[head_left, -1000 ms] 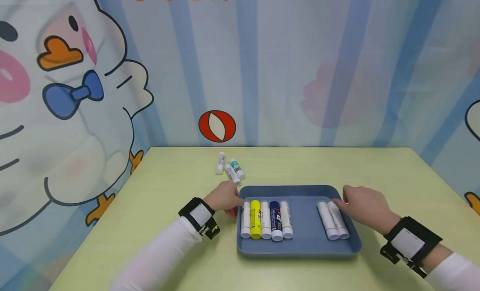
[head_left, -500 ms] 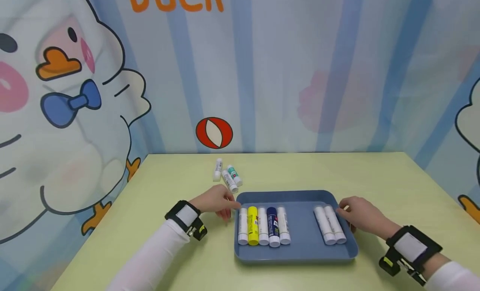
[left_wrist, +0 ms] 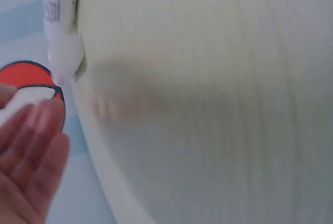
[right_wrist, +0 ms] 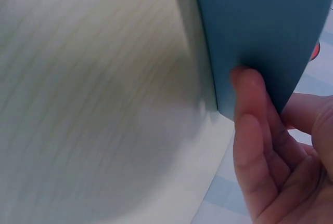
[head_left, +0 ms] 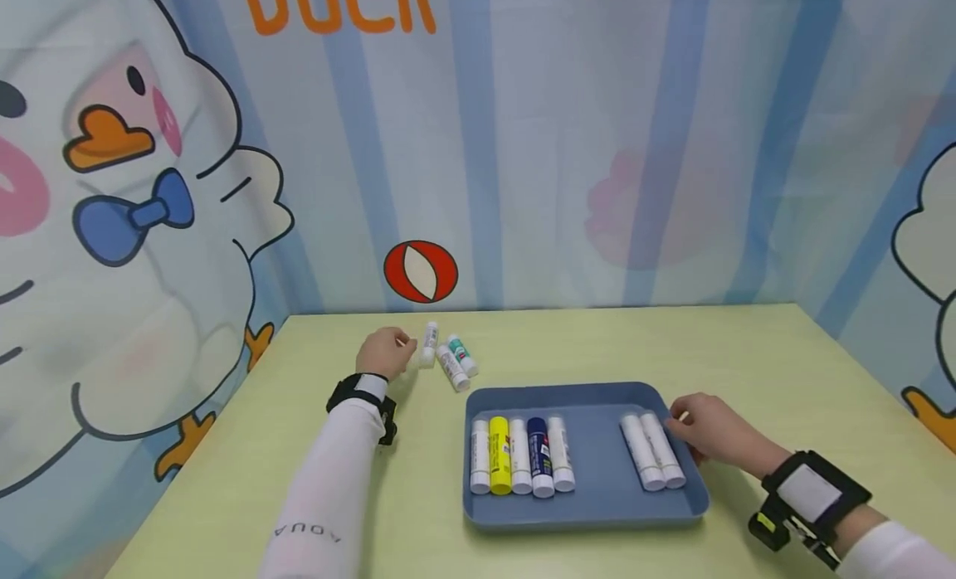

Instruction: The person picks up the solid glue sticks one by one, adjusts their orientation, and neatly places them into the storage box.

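My left hand is at the back of the table, fingers loosely bent and holding nothing, just left of a white glue stick. In the left wrist view that glue stick lies past the fingertips, apart from them. Beside it are another white glue stick and a green-labelled one. My right hand pinches the right side of a blue-grey tray, thumb at the rim and fingers against the outer wall. Inside the tray stand out a yellow glue stick and a navy one.
White glue sticks lie among the coloured ones in a row at the tray's left. A pair of white sticks leans slanted at its right. A printed duck backdrop rises behind the pale yellow table.
My left hand has left the tray's left side and moved back and left, up to the loose glue sticks. My right hand stays at the tray's right side. The head view has tilted up slightly.
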{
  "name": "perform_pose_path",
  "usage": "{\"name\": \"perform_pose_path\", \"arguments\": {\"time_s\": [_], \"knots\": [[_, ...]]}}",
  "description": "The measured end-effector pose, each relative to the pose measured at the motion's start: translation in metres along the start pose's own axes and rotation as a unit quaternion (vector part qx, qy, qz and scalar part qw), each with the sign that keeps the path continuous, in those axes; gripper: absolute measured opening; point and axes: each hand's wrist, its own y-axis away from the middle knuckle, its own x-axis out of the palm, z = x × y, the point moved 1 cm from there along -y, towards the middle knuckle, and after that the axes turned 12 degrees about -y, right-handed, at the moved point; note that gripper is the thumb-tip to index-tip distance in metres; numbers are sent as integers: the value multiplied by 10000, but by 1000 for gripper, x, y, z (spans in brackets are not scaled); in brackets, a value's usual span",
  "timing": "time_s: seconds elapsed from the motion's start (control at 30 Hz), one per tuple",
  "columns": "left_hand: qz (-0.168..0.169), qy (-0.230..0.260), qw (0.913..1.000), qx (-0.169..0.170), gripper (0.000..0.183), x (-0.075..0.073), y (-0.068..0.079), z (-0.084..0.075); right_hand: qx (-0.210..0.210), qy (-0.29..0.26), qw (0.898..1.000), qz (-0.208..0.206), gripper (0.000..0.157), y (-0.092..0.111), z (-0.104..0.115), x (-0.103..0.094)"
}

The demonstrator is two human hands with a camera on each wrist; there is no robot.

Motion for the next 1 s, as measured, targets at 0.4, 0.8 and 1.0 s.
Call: {"name": "perform_pose_path", "arguments": {"time_s": [0.4,0.8,1.0], "knots": [[904,-754,9919,-473,46,12,-5,-8,-105,18,9999,91,13,1,-3,1],[873,-885,9842,-1262,27,28,-17,-3,-244,-44,9995,197,11,0,-3,0],[1016,-145,9836,-1482,28,23,-17,-1,-201,56,9996,201,13,-2,-4,-3]]}}
